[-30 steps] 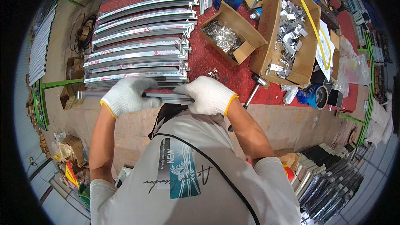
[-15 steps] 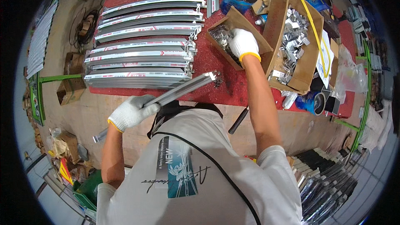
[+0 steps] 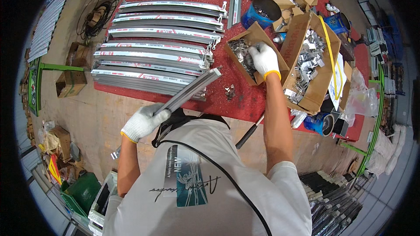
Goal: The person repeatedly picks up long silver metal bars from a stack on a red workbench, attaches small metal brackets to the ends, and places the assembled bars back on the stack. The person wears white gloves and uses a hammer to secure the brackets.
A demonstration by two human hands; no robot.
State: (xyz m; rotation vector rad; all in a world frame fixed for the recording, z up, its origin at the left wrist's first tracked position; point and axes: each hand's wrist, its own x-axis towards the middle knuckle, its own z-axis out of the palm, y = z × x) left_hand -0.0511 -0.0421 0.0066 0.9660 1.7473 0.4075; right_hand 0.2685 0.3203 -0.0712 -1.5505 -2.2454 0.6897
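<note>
My left hand [image 3: 144,122], in a white knitted glove with a yellow cuff, is closed around a long grey metal profile [image 3: 192,89]. The profile slants up to the right, its far end over the front of the red table. My right hand [image 3: 265,60], gloved the same way, is at a small open cardboard box [image 3: 257,30] of small metal fittings [image 3: 239,52]. Its fingers are bent together over the fittings; what they hold, if anything, is hidden. A little pile of metal pieces [image 3: 229,91] lies on the table between the profile's end and the box.
Rows of labelled metal profiles [image 3: 148,56] cover the left of the red table [image 3: 245,105]. A larger carton [image 3: 294,39] of bent metal brackets [image 3: 309,57] stands right of the small box. A blue tub [image 3: 258,11] is behind. A dark tool handle [image 3: 246,136] juts past the front edge.
My right hand has shifted within the small box, its fingers now bent nearer the fittings' upper surface. The profile in my left hand points more steeply upward. The whole view has shifted slightly.
</note>
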